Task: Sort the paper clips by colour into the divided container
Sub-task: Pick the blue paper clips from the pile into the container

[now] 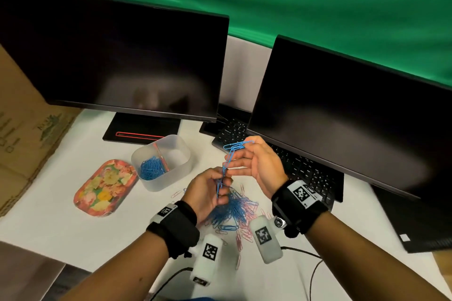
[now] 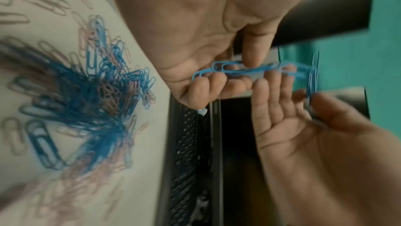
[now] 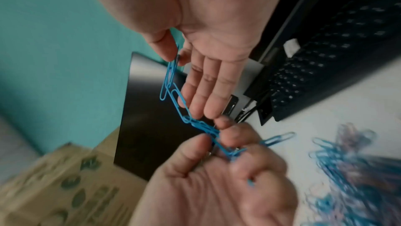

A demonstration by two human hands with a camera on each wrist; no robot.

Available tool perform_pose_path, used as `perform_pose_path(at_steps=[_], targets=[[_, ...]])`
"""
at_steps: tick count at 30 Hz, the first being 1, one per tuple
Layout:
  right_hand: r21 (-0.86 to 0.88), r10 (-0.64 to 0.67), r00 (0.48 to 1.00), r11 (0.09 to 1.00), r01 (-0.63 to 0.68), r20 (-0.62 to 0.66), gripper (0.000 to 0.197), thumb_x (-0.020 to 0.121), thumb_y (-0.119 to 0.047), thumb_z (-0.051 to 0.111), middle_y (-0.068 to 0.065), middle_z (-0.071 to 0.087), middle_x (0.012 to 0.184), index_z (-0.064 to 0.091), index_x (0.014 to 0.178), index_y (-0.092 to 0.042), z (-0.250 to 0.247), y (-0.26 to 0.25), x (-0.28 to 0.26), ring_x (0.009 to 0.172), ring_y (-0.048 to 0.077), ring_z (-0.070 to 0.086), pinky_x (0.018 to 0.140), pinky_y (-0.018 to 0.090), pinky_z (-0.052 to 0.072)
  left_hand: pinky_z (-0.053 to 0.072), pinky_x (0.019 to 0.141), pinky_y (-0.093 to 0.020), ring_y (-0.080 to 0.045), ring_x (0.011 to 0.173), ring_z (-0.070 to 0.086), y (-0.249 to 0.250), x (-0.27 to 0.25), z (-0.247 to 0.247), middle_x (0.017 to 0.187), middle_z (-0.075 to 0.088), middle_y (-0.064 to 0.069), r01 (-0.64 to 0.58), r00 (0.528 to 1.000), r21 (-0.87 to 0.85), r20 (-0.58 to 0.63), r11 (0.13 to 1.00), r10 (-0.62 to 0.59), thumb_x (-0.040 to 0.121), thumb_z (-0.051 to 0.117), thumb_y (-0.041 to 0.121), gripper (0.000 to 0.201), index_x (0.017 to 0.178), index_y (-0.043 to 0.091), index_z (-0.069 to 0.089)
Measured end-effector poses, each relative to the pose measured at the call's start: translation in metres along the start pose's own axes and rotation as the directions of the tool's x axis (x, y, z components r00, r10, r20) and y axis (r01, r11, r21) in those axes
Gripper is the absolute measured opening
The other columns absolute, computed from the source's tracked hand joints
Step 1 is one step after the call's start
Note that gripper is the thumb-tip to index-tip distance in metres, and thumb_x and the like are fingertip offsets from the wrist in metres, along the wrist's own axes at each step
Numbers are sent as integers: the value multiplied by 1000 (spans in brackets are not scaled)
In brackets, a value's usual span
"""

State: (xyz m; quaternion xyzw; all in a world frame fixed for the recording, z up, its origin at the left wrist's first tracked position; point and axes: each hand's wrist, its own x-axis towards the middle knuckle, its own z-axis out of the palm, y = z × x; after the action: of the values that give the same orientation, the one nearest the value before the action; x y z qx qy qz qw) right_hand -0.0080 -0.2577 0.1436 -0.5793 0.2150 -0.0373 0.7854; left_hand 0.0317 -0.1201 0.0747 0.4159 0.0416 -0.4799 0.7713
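Note:
A chain of linked blue paper clips hangs in the air between both hands. My right hand pinches its top end between thumb and forefinger, the other fingers straight. My left hand grips the lower end with curled fingers. The right wrist view shows the right hand's pinch above the left hand. Below on the table lies a tangled pile of blue and pink clips. The translucent divided container stands to the left, with blue clips in its left compartment.
A floral tray lies left of the container. Two dark monitors stand behind, with a black keyboard under the right one. A cardboard box borders the left. Cables run along the front edge.

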Motion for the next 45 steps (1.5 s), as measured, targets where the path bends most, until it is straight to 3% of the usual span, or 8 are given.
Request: perform_pose_path(at_steps=[7, 11, 14, 21, 29, 36, 40, 45], targets=[[-652, -321, 914, 643, 402, 247, 14, 83, -8, 57, -7, 66, 79, 58, 84, -22, 50, 10, 25, 69, 8, 63, 69, 20, 48, 37, 66, -31, -19, 69, 51, 44, -9, -23, 78, 59, -8, -163, 984, -178, -97, 971, 148, 89, 52, 53, 48, 102, 9, 66], [-734, -296, 835, 399, 550, 464, 19, 79, -13, 64, -5, 62, 99, 66, 97, -20, 77, 21, 39, 97, 11, 58, 88, 21, 43, 43, 69, -28, -15, 72, 51, 66, -12, -47, 83, 52, -8, -248, 929, -51, -296, 967, 222, 95, 51, 33, 29, 109, 9, 60], [-729, -252, 860, 456, 511, 445, 27, 81, -20, 67, -4, 60, 110, 65, 108, -25, 83, 26, 48, 103, 11, 57, 89, 22, 45, 39, 44, -21, -11, 52, 45, 87, -18, -68, 67, 49, -3, -239, 866, 88, -431, 967, 253, 97, 45, 16, 18, 106, 5, 57], [-810, -143, 967, 528, 254, 210, 19, 85, -21, 67, -8, 61, 102, 67, 104, -24, 29, 43, 53, 96, 8, 59, 87, 26, 48, 50, 47, -21, -20, 64, 54, 114, -4, -112, 85, 55, -16, -6, 712, 292, -670, 956, 210, 91, 56, 8, 13, 79, 4, 56], [-904, 4, 1000, 427, 24, 29, 17, 86, -21, 64, -2, 69, 97, 68, 103, -20, -40, 71, 32, 89, 14, 64, 84, 24, 51, 50, 98, -45, -36, 121, 48, 116, 10, -105, 124, 47, -14, 244, 708, 454, -687, 857, 163, 91, 61, 23, 42, 128, 7, 49], [-949, 159, 987, 306, -79, -31, 19, 83, -15, 54, 2, 72, 93, 70, 87, -25, -59, 104, 17, 85, 20, 67, 75, 24, 53, 48, 78, -28, -22, 81, 62, 82, 0, -80, 91, 64, -4, 80, 744, 917, -315, 391, 589, 83, 67, 14, 11, 93, 18, 62], [-960, 189, 982, 274, -58, -5, 13, 81, -20, 56, 1, 71, 84, 65, 74, -27, -44, 120, 9, 81, 22, 68, 73, 28, 56, 55, 74, -26, -16, 77, 66, 31, 3, -71, 79, 71, 3, 125, 929, 989, -146, 82, 341, 80, 63, 12, 11, 77, 21, 68], [-981, 176, 984, 195, 0, 35, 22, 83, -37, 65, 1, 68, 93, 67, 94, -18, -17, 140, 10, 88, 21, 64, 82, 30, 54, 52, 81, -31, -24, 95, 64, -17, 16, -84, 100, 70, -3, 249, 959, 947, -213, -200, 188, 76, 62, 24, 13, 87, 21, 67]])
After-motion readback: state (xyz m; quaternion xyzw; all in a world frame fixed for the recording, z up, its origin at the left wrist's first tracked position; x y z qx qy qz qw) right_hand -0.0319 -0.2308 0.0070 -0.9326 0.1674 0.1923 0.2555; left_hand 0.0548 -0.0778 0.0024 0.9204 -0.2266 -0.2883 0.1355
